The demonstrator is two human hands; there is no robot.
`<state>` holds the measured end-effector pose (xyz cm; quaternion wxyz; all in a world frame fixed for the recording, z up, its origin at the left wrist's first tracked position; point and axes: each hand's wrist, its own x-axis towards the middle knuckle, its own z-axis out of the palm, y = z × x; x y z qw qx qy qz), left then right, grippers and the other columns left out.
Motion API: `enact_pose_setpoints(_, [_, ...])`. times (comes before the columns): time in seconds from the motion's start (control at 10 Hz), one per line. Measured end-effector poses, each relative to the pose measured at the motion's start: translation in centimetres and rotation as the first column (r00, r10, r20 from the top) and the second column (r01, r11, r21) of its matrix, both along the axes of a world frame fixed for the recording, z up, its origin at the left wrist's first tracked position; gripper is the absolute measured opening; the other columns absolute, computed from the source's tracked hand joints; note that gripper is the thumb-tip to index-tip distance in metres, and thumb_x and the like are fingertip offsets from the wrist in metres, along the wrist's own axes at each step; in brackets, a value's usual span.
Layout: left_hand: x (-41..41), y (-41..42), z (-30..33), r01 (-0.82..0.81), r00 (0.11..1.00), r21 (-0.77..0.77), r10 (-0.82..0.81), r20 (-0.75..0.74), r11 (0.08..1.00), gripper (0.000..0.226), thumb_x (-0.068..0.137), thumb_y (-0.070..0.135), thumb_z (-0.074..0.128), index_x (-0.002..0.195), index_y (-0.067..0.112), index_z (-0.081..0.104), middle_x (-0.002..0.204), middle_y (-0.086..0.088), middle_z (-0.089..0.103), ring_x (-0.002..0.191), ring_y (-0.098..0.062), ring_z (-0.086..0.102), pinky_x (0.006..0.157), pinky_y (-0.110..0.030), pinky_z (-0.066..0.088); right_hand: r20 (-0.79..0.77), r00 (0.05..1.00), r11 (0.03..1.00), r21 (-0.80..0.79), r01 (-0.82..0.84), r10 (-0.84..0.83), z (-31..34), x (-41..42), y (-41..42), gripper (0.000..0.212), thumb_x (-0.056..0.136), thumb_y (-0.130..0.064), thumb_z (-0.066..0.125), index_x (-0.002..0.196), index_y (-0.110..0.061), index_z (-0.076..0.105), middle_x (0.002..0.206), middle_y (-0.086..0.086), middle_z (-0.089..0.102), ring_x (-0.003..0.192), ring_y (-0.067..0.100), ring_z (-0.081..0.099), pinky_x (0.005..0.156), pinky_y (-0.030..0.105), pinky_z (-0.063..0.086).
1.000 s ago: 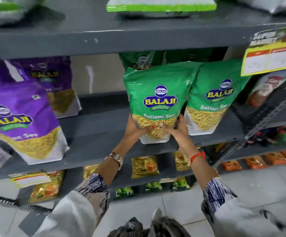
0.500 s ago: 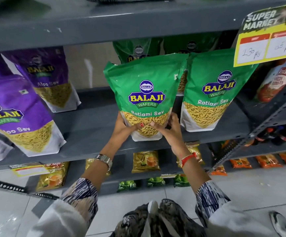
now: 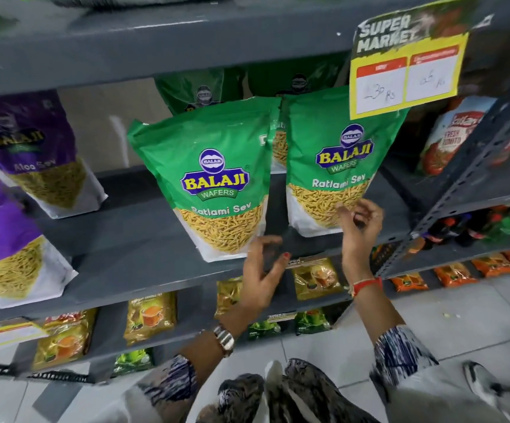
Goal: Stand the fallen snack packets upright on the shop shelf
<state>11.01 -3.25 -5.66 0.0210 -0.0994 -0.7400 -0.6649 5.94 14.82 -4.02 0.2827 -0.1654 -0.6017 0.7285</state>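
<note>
Right hand half-curled, empty, fingertips at the right Ratlami Sev packet's lower corner; left hand loose, clear of the left Ratlami Sev packet. Both stand at twelve o'clock on the grey shelf. Best nudge the base square, release gently.

green packets upright (two), hands empty

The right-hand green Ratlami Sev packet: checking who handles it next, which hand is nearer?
Right hand, its fingers at the right green packet's lower front. Left hand is lower-left, below the other green packet.
</note>
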Motion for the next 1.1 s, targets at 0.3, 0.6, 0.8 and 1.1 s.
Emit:
enact_pose_setpoints(0.3, [-7.3, 6.4, 4.5, 0.003, 0.965, 0.188, -0.053, 0.259, 0.982, 0.08, 0.08, 0.03, 0.062, 0.143, 0.019, 0.014, 0.148, 0.01, 0.024, 0.131, -0.004, 0.034, 0.106, -0.021, 0.033, 0.168, 0.895, 0.901, 0.073, -0.428, 0.412, 1.7, -3.2, 5.9, 0.054, 0.084, -0.014, 0.065, 0.129, -0.023, 0.036, 0.118, -0.006, 0.057, 0.098, -0.009, 0.061, 0.077, 0.008, 0.049])
enact_pose_setpoints(0.6, [-8.3, 6.6, 4.0, 0.096, 0.98, 0.137, -0.118, 0.163, 0.986, 0.037, 0.087, 0.016, 0.054, 0.121, 0.028, 0.044, 0.119, 0.014, 0.057, 0.106, 0.008, 0.057, 0.089, -0.014, 0.046, 0.169, 0.868, 0.877, 0.037, -0.479, 0.467, 3.0, -1.3, 6.0, 0.103, 0.04, -0.059, 0.079, 0.127, -0.014, 0.046, 0.103, -0.014, 0.062, 0.079, -0.018, 0.063, 0.062, 0.002, 0.048])
enact_pose_setpoints(0.8, [-7.5, 6.4, 4.1, 0.055, 0.981, 0.106, -0.073, 0.181, 0.993, 0.05, 0.07, 0.045, 0.068, 0.114, 0.039, 0.048, 0.121, 0.016, 0.057, 0.117, -0.005, 0.053, 0.106, -0.032, 0.041, 0.139, 0.859, 0.866, 0.024, -0.5, 0.492, 2.5, -1.3, 6.2, 0.087, 0.052, -0.044, 0.081, 0.127, -0.013, 0.049, 0.111, -0.006, 0.066, 0.091, -0.006, 0.067, 0.07, 0.01, 0.052])
enact_pose_setpoints(1.1, [-5.5, 6.9, 4.7, -0.019, 0.978, 0.098, -0.002, 0.209, 0.995, 0.06, 0.087, 0.02, 0.055, 0.138, 0.017, 0.025, 0.136, 0.009, 0.045, 0.123, -0.002, 0.046, 0.107, -0.022, 0.038, 0.1, 0.914, 0.917, 0.026, -0.398, 0.393, 1.7, -0.5, 5.9, 0.07, 0.078, -0.017, 0.071, 0.136, -0.01, 0.032, 0.128, 0.005, 0.055, 0.109, 0.003, 0.058, 0.086, 0.016, 0.051])
